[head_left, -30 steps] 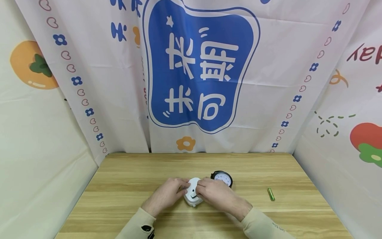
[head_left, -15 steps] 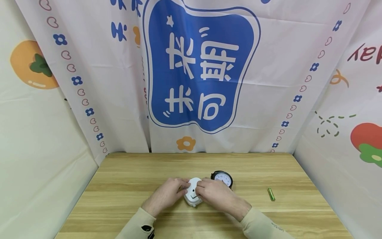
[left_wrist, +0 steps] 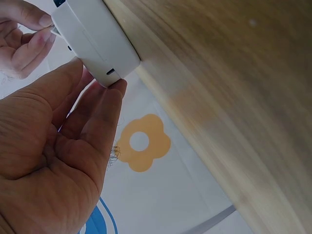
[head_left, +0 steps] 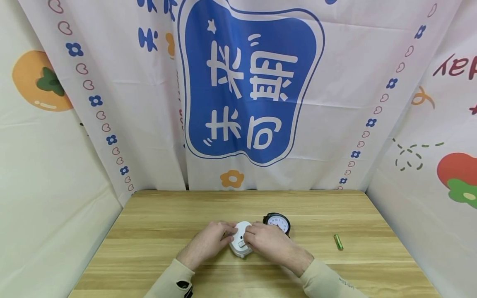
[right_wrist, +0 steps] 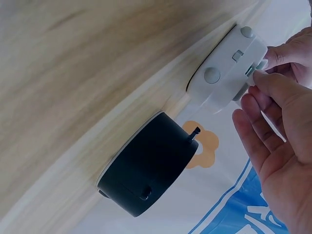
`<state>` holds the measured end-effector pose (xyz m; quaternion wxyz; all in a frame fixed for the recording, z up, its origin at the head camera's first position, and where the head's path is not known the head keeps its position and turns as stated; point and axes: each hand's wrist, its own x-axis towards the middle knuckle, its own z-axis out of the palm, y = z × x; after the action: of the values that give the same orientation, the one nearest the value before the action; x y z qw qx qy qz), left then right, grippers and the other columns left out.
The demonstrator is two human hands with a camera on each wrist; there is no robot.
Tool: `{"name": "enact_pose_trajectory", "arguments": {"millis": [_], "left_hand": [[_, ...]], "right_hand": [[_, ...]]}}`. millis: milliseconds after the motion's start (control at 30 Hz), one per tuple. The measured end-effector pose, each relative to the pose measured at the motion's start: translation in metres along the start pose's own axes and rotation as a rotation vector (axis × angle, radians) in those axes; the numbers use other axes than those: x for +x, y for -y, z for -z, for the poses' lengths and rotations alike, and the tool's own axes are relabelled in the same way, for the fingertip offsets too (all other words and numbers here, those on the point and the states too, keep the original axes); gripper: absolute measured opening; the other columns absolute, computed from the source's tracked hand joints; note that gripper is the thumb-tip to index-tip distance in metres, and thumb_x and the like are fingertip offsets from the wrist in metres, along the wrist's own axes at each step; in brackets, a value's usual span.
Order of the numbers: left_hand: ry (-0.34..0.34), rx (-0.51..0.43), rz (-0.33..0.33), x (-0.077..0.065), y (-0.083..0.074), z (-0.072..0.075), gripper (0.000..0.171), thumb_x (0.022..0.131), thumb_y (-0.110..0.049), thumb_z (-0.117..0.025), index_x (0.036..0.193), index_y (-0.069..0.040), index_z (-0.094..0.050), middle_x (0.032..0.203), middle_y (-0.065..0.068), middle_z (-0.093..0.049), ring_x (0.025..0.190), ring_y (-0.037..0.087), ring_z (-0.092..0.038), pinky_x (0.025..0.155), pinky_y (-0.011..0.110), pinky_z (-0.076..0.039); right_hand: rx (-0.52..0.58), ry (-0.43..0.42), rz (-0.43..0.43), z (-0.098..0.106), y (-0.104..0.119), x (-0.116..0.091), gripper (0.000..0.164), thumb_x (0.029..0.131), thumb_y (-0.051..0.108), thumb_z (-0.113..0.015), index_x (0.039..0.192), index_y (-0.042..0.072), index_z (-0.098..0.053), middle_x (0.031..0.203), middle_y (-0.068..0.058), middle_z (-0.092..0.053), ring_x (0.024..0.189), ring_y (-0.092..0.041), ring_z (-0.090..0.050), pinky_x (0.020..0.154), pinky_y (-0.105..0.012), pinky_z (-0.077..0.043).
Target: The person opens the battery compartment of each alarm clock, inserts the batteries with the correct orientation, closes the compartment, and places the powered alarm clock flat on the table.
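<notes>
A white case (head_left: pixel 241 228) that looks like a clock lies on the table, its back with the battery slot facing up. My left hand (head_left: pixel 209 242) grips its left side, thumb on the back and fingertips along the edge in the left wrist view. With thumb and fingers my right hand (head_left: pixel 270 241) pinches a small white battery cover (right_wrist: pixel 263 64) at the slot. A sliver of green (right_wrist: pixel 249 71) shows inside that slot. Two round feet (right_wrist: pixel 212 75) and a small switch (right_wrist: pixel 238 55) sit on the case's side.
A round black clock (head_left: pixel 279 224) lies face up just behind my right hand; its dark side (right_wrist: pixel 146 165) shows in the right wrist view. A green battery (head_left: pixel 338 242) lies farther right on the wooden table (head_left: pixel 167 215). Printed cloth (head_left: pixel 335 62) hangs around the table.
The small white cover has shifted over the slot: a dark gap showed there half a second ago, and a pale panel lies across it now. Both hands stay in place.
</notes>
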<state>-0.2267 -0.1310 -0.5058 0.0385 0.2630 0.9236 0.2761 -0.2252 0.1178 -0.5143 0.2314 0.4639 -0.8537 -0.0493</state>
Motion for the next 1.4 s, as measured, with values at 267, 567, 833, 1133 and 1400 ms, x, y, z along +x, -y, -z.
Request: {"name": "enact_pose_trajectory", "arguments": {"millis": [267, 567, 833, 1133, 1400], "left_hand": [[-0.003, -0.003, 0.003, 0.000, 0.000, 0.000, 0.027, 0.106, -0.004, -0.083, 0.133, 0.001, -0.085, 0.151, 0.021, -0.080, 0.143, 0.047, -0.076, 0.123, 0.063, -0.063], [0.007, 0.002, 0.016, 0.000, 0.000, 0.001, 0.029, 0.106, -0.005, -0.084, 0.134, 0.000, -0.085, 0.153, 0.021, -0.079, 0.144, 0.047, -0.076, 0.124, 0.064, -0.062], [0.006, 0.004, 0.015, 0.000, 0.000, 0.001, 0.029, 0.105, -0.005, -0.084, 0.134, -0.001, -0.085, 0.154, 0.020, -0.079, 0.144, 0.048, -0.075, 0.124, 0.064, -0.062], [0.011, 0.007, 0.030, 0.000, -0.001, 0.001, 0.030, 0.105, -0.008, -0.085, 0.135, -0.003, -0.085, 0.156, 0.019, -0.078, 0.146, 0.048, -0.075, 0.125, 0.064, -0.061], [0.010, -0.001, 0.036, 0.000, -0.001, 0.000, 0.030, 0.105, -0.007, -0.085, 0.135, -0.003, -0.085, 0.157, 0.020, -0.077, 0.146, 0.048, -0.074, 0.126, 0.065, -0.060]], "right_hand": [[0.041, 0.028, -0.025, 0.000, 0.000, 0.001, 0.014, 0.107, 0.024, -0.087, 0.096, 0.026, -0.077, 0.096, 0.014, -0.074, 0.091, -0.007, -0.070, 0.072, -0.017, -0.061], [0.339, 0.169, -0.377, 0.006, -0.003, 0.001, 0.029, 0.096, 0.036, -0.098, 0.096, 0.018, -0.076, 0.096, 0.008, -0.072, 0.088, -0.007, -0.067, 0.075, -0.026, -0.065], [0.462, 0.196, -0.585, 0.008, -0.003, 0.002, 0.041, 0.088, 0.037, -0.105, 0.086, 0.015, -0.071, 0.087, 0.006, -0.067, 0.073, -0.005, -0.052, 0.061, -0.023, -0.048], [0.598, 0.186, -0.576, 0.010, -0.006, 0.002, 0.034, 0.090, 0.024, -0.104, 0.087, 0.015, -0.071, 0.083, 0.006, -0.068, 0.074, -0.002, -0.054, 0.065, -0.022, -0.050], [0.741, 0.221, -0.597, 0.010, -0.011, -0.002, 0.027, 0.103, 0.024, -0.093, 0.094, 0.015, -0.069, 0.080, 0.007, -0.068, 0.071, -0.003, -0.055, 0.063, -0.022, -0.048]]}}
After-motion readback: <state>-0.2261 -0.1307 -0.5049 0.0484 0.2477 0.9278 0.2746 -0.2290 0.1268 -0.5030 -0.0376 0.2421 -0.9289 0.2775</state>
